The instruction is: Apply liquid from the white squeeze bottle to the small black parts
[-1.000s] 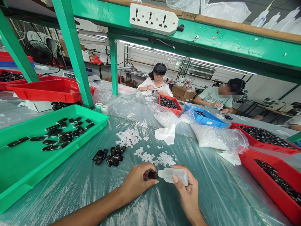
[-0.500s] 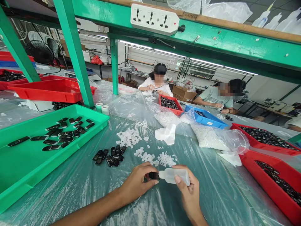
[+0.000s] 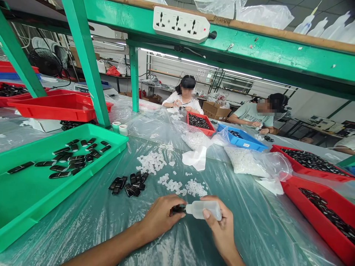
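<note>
i see the left hand (image 3: 162,213) pinching a black piece (image 3: 178,209), the right hand (image 3: 222,226) gripping a bottle (image 3: 198,209) at its three o'clock.

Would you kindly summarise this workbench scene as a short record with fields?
Left hand: holds small glossy black part
Right hand: grips translucent white plastic bottle, nozzle pointing at the part; contact unclear
Beyond hands: piles of small white pieces and glossy black parts
Left side: green rectangular plastic tray, black parts inside
Right side: red plastic trays, black parts inside
</note>
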{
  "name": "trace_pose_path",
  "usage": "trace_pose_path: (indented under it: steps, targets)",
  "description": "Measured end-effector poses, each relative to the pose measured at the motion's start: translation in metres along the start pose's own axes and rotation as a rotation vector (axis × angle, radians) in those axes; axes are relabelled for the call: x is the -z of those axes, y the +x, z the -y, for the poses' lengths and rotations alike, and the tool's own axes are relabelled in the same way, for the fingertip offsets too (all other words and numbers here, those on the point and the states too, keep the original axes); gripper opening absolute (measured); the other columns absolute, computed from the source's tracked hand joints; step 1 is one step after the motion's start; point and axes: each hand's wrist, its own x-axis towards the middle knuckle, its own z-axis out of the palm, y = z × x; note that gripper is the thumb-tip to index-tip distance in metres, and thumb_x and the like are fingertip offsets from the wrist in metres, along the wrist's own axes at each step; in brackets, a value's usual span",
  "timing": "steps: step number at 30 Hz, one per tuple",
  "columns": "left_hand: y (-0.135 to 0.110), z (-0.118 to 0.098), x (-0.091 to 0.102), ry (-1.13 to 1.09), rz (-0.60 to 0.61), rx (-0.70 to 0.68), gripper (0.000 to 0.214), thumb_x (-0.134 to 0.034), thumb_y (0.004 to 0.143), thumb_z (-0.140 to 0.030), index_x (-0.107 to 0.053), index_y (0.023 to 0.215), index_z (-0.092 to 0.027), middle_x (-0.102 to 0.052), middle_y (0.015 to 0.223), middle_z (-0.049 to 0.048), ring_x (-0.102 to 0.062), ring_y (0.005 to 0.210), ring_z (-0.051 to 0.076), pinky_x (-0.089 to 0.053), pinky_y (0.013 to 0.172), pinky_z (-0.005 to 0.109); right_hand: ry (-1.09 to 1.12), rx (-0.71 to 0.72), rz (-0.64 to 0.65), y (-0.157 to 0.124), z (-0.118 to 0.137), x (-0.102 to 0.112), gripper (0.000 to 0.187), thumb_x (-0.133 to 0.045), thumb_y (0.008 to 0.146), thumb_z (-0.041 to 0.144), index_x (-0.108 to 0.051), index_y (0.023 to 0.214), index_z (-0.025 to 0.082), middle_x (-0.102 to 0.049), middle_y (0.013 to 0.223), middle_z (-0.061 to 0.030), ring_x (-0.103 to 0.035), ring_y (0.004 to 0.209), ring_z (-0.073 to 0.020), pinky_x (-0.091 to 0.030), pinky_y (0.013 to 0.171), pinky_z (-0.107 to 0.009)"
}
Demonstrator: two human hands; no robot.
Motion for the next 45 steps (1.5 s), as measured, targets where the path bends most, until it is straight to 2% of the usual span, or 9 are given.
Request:
trace_pose_path:
  steps: [11, 22, 32, 37, 45]
  targets:
    - [0.0011, -0.0028, 0.0009, -0.061, 0.005, -0.001, 0.015, -0.056, 0.082, -0.026, -0.064, 0.094, -0.024, -0.057, 0.083, 0.001, -0.052, 0.071, 0.015, -0.038, 0.06, 0.021, -0.174, 0.207, 0.025, -0.0008, -0.0001, 0.0044, 0.018, -0.062, 0.074, 0.027, -0.06, 0.09, 0.019, -0.062, 0.077, -0.0033, -0.056, 0.063, -0.0157, -0.043, 0.051, -0.022]
    - [0.0001, -0.0008, 0.0001, -0.151, 0.013, -0.01, 0.018, -0.054, 0.082, -0.023, -0.063, 0.098, -0.021, -0.061, 0.091, 0.0024, -0.055, 0.078, 0.016, -0.042, 0.066, 0.021, -0.053, 0.055, -0.008, 0.0022, -0.0002, 0.0046, 0.019, -0.058, 0.078, 0.035, -0.061, 0.088, 0.019, -0.059, 0.073, -0.0015, -0.051, 0.058, -0.0125, -0.041, 0.05, -0.021]
    - [0.0013, -0.0004, 0.0012, -0.125, -0.002, -0.003, 0.015, -0.056, 0.082, -0.028, -0.063, 0.093, -0.021, -0.059, 0.087, 0.0021, -0.054, 0.074, 0.015, -0.041, 0.063, 0.022, -0.209, 0.183, 0.012, -0.0013, 0.0019, 0.0056, 0.02, -0.063, 0.074, 0.028, -0.061, 0.092, 0.019, -0.062, 0.083, -0.0045, -0.058, 0.069, -0.0167, -0.045, 0.057, -0.023]
    - [0.0002, 0.0, -0.0005, -0.116, 0.013, 0.017, 0.016, -0.056, 0.081, -0.029, -0.064, 0.094, -0.023, -0.059, 0.086, 0.0023, -0.054, 0.073, 0.016, -0.042, 0.062, 0.022, -0.155, 0.105, 0.022, -0.0011, 0.0028, 0.0056, 0.018, -0.062, 0.075, 0.032, -0.061, 0.088, 0.019, -0.059, 0.075, -0.0025, -0.052, 0.058, -0.0134, -0.041, 0.048, -0.021]
    - [0.0004, 0.0027, -0.002, -0.253, -0.004, 0.044, 0.019, -0.059, 0.079, -0.025, -0.063, 0.096, -0.019, -0.06, 0.095, 0.0046, -0.057, 0.082, 0.017, -0.045, 0.07, 0.023, 0.023, -0.086, -0.062, 0.0043, 0.005, 0.0028, 0.025, -0.056, 0.077, 0.042, -0.061, 0.082, 0.018, -0.057, 0.065, -0.0002, -0.048, 0.056, -0.0128, -0.038, 0.05, -0.02]
